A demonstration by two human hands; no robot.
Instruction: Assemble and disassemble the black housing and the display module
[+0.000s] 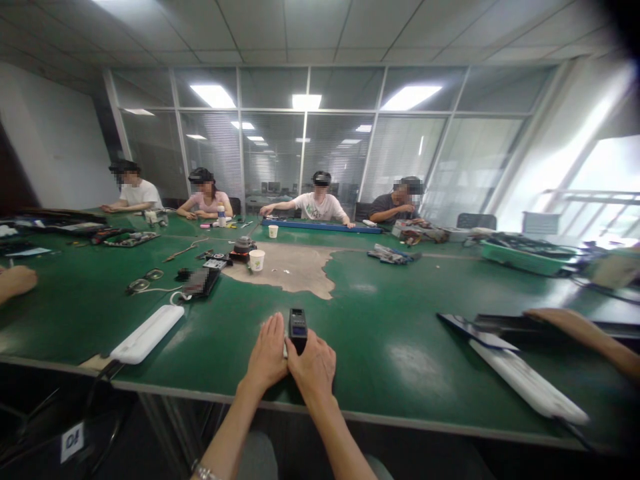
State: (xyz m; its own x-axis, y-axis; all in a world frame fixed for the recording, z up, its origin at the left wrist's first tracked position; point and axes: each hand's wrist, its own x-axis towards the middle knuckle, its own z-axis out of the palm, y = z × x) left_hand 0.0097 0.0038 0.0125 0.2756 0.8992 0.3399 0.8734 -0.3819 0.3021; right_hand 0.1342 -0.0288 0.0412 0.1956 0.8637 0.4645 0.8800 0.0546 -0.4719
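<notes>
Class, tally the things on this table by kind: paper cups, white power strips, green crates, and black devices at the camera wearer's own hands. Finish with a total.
Paper cups: 2
Power strips: 2
Green crate: 1
Black device: 1
Total: 6

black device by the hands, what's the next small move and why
Probably ease the left hand slightly leftward: a pale sliver shows between it and the black device, too little to identify, and the right hand seems to grip the device's near end, so the device should stay steady.
</notes>
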